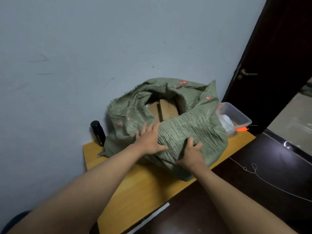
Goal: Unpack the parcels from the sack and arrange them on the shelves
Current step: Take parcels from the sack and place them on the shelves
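Single head-worn view, angled down, close over the table

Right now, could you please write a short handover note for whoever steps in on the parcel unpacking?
Left hand: fingers spread, pressing flat on the green sack near its open mouth.
Right hand: fingers spread on the sack's front, thumb out.
The sack sits on the wooden table, mouth open; cardboard parcels show inside.
Done: sack opened.
Left: no parcel is lifted out yet; all still need unpacking and shelving. No shelves are in view.
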